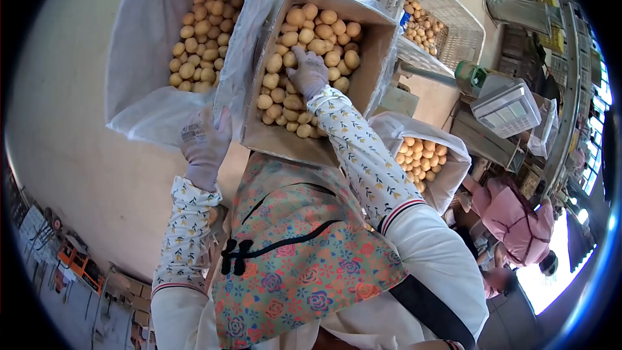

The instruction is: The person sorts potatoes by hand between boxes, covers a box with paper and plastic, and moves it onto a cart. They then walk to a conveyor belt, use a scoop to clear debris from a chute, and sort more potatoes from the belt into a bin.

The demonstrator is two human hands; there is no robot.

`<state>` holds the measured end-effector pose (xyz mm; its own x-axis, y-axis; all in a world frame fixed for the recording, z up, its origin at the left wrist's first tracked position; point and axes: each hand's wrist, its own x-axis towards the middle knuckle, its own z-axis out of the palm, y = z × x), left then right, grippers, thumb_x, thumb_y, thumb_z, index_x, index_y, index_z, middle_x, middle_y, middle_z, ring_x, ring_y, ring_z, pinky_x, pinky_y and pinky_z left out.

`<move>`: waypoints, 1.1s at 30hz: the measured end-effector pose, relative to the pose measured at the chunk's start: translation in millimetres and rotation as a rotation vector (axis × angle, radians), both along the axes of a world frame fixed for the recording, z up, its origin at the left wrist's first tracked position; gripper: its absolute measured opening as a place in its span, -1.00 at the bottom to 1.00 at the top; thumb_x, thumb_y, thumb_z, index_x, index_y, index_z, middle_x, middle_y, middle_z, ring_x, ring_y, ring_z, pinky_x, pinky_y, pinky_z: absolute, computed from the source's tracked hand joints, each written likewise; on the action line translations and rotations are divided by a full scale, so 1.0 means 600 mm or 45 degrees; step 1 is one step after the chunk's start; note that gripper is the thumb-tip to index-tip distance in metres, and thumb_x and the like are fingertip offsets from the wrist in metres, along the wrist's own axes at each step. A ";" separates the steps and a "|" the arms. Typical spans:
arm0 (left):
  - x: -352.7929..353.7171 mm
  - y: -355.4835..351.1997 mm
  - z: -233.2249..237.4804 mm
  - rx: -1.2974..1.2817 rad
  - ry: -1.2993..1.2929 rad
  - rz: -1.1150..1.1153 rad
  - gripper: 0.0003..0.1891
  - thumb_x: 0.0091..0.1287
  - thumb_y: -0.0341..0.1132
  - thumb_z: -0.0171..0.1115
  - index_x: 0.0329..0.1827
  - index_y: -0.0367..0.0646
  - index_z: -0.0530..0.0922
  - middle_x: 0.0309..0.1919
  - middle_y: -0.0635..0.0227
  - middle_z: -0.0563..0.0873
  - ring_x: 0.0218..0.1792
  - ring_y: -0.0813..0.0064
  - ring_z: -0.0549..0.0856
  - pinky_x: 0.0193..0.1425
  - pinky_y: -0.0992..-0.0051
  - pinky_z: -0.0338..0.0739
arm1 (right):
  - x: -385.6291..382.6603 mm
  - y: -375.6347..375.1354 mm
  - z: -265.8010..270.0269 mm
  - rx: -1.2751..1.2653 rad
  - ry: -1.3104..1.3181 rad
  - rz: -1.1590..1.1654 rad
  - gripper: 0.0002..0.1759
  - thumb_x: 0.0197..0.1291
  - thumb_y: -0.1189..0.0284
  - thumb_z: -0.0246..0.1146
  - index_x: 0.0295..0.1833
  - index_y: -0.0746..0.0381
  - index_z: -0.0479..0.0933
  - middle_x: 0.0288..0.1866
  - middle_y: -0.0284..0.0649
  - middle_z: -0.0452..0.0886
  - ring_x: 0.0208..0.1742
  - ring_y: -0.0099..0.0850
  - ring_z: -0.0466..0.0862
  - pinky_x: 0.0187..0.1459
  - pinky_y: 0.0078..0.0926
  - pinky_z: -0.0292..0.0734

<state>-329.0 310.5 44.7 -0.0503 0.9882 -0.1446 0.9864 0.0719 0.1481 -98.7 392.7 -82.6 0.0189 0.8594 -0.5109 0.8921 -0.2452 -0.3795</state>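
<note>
My right hand (309, 72), in a pale glove, reaches into an open cardboard box (282, 142) that stands in front of me. Its thumb and fingers curl around one of the round tan potatoes (289, 59), among many others in the box. My left hand (205, 142), gloved too, is by the near edge of a container with a white plastic liner (152, 113). Its thumb stands apart from the fingers, and nothing shows in its grasp. More potatoes (202, 32) lie inside this liner.
A white plastic crate (476, 32) with potatoes stands beyond the box at the right. A lined container (457, 149) of potatoes is nearer. A weighing scale (508, 110) sits farther right. A person in pink (518, 220) is at the lower right.
</note>
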 end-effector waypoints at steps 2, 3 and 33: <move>0.003 0.001 0.007 -0.127 0.069 0.057 -0.56 0.30 0.08 0.17 -0.12 -0.16 0.60 -0.44 0.16 0.70 -0.35 0.07 0.69 -0.25 0.16 0.53 | 0.015 0.010 -0.014 0.032 0.374 -0.158 -0.36 0.11 0.17 0.33 0.31 0.15 0.41 0.08 0.02 0.60 0.04 -0.17 0.63 0.10 -0.34 0.53; 0.002 0.002 0.010 -0.192 0.097 0.086 -0.55 0.31 0.11 0.15 -0.11 -0.15 0.61 -0.44 0.16 0.70 -0.34 0.07 0.69 -0.25 0.16 0.54 | 0.024 -0.001 -0.074 -0.045 1.148 -0.425 -0.46 0.27 0.16 0.24 0.23 0.29 0.45 -0.03 -0.04 0.66 -0.09 -0.35 0.68 -0.08 -0.50 0.61; 0.002 -0.008 -0.014 -0.009 0.115 0.068 -0.57 0.32 0.08 0.14 -0.23 -0.16 0.65 -0.32 0.09 0.71 -0.22 0.04 0.68 -0.14 0.11 0.54 | 0.045 -0.124 0.056 0.302 0.178 0.370 -0.37 0.14 0.15 0.23 0.30 0.20 0.39 0.39 -0.04 0.33 0.42 -0.09 0.28 0.39 -0.07 0.12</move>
<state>-328.1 305.8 36.5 -0.1158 0.9828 -0.1439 0.9904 0.1251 0.0579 -71.9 318.4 -49.3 -0.2984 0.9129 -0.2784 0.8470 0.1188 -0.5182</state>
